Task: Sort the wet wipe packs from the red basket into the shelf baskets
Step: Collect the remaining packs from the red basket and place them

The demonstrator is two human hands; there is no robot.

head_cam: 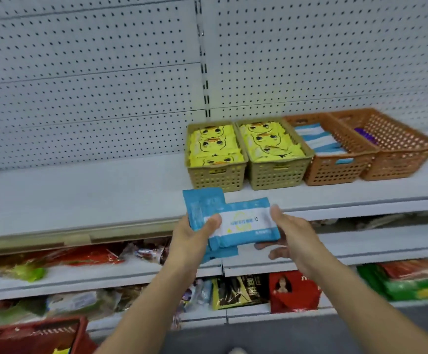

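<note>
Nearest, at the lower left, the corner of the red basket (54,321) showed, blurred, so its contents could not be made out. Beyond it ran lower shelves with snack packets (292,290). Both bare arms reached up in front of these. The left hand (192,238) gripped a blue-and-white pack (246,222) at its left end, thumb on top, with a second blue pack (202,204) sticking up behind it and a third blue pack (223,252) peeking out below. The right hand (292,233) held the right end of the same front pack, thumb over its top edge and fingers curled beneath.

The packs were in the air just in front of the grey shelf (105,192). On that shelf stood four baskets in a row, touching. The two tan baskets (216,178) held yellow duck packs (214,144). The orange basket (333,171) beside them held blue-and-white packs (320,140). The far orange basket (399,162) held something purple (366,135). Behind everything rose a grey pegboard wall (80,85).
</note>
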